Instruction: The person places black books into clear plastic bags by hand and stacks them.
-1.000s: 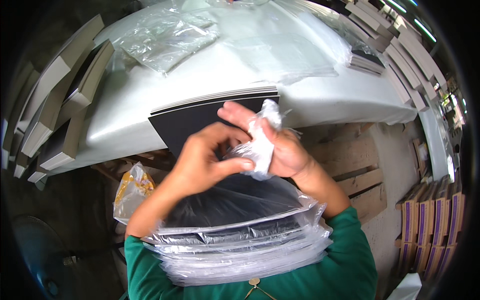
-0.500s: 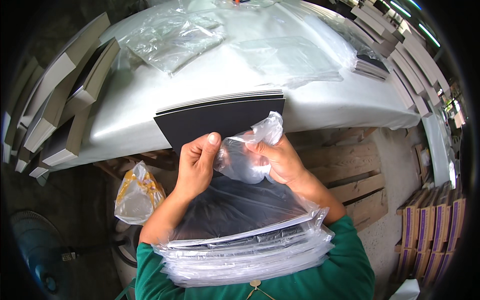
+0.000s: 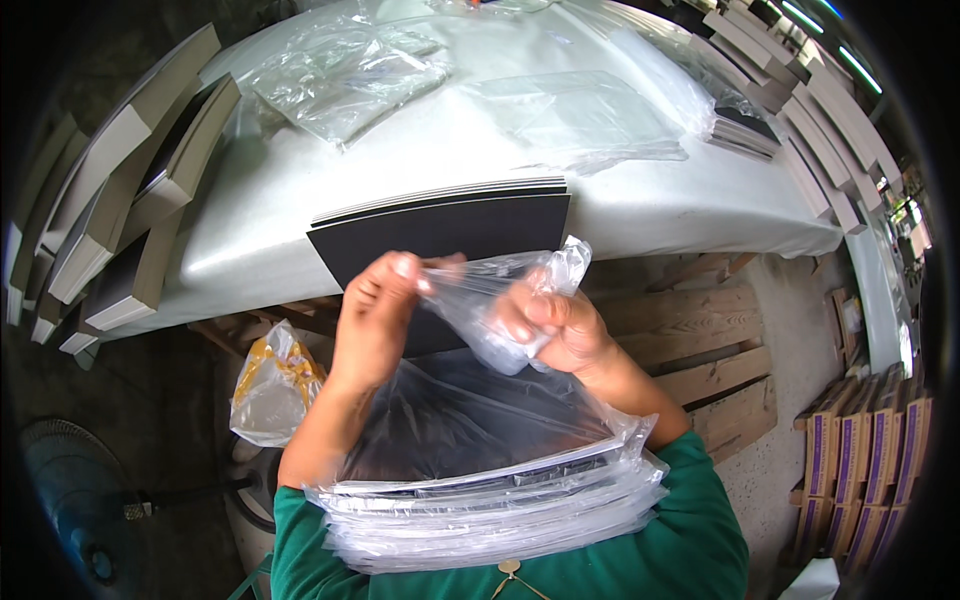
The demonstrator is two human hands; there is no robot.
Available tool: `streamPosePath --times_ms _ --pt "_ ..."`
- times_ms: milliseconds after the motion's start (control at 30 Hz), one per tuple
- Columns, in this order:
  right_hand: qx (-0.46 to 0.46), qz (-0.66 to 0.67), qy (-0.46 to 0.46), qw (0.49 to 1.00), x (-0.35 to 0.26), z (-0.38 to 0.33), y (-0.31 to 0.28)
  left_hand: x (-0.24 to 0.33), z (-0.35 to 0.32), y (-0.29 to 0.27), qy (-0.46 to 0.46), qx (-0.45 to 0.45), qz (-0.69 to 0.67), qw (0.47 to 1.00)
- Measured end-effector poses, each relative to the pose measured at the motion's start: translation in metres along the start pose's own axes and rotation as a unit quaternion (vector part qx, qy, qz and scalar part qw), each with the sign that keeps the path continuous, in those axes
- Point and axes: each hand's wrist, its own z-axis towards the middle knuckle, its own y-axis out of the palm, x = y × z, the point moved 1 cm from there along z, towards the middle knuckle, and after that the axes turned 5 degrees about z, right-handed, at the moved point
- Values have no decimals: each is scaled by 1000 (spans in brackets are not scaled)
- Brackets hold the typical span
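Between my hands a clear plastic bag (image 3: 465, 285) is stretched, gathered and crumpled toward the right. My left hand (image 3: 378, 305) pinches its left edge between thumb and fingers. Bunched plastic fills my right hand (image 3: 560, 318), whose fingers are curled round it and slightly blurred. Just beyond, several black boards with pale edges (image 3: 430, 232) stand against the table's front edge. Below my hands, close to my body, lies a stack of black boards in clear plastic bags (image 3: 480, 420); its near side shows many layers of plastic and white edges.
Flat clear bags (image 3: 575, 115) and a crumpled clear bag (image 3: 345, 85) lie on the covered table (image 3: 235, 240). Thick board stacks (image 3: 150, 190) line its left end, more (image 3: 800, 130) its right. Below are a knotted plastic bag (image 3: 275, 390), a fan (image 3: 75, 510), a wooden pallet (image 3: 720, 380) and cartons (image 3: 850, 470).
My left hand has moved slightly left and now pulls the bag's edge out, where before it was beside it. The plastic, bunched earlier, is drawn taut between both hands.
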Motion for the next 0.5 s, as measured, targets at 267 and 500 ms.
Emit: streamPosePath --times_ms 267,500 --pt "25 -23 75 997 -56 -35 -8 24 -13 -1 -219 -336 128 907" --pt "98 -17 -57 993 -69 -41 -35 12 -24 -46 -223 -422 355 804"
